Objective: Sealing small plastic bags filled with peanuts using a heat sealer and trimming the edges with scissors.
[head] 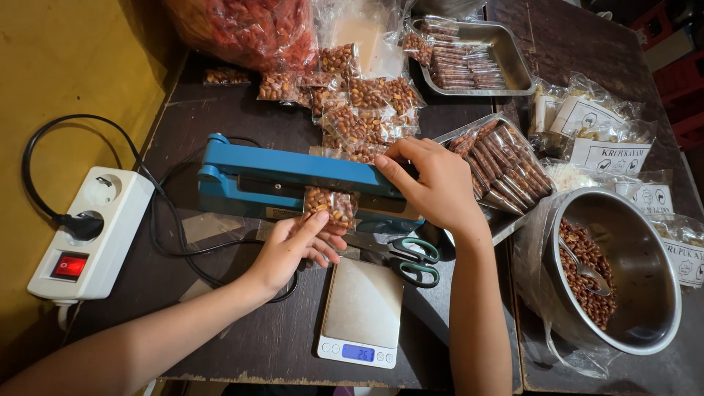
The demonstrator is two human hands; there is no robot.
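Here the small clear packet of peanuts (pixel 330 207) sat with its open top tucked under the arm of the blue heat sealer (pixel 293 183), its filled body hanging out toward the person over the front edge of the base. The left hand (pixel 293 249) held the packet from below, fingers (pixel 317 226) curled up against its lower part and pinching it. The right hand (pixel 433 183) lay palm-down on the sealer's arm near its free end, fingers bent over it in a pressing grip. Judgement: a clean seal needed the mouth flat and free of nuts on the sealing strip, pressure even, packet kept level. Just beside the sealer on the bench (pixel 242 330) lay green-handled scissors (pixel 414 260) and a small digital scale (pixel 363 312); sealed packets (pixel 367 110) were heaped behind, a steel bowl (pixel 638 308) of peanuts stood at right, a power strip (pixel 88 235) at left.
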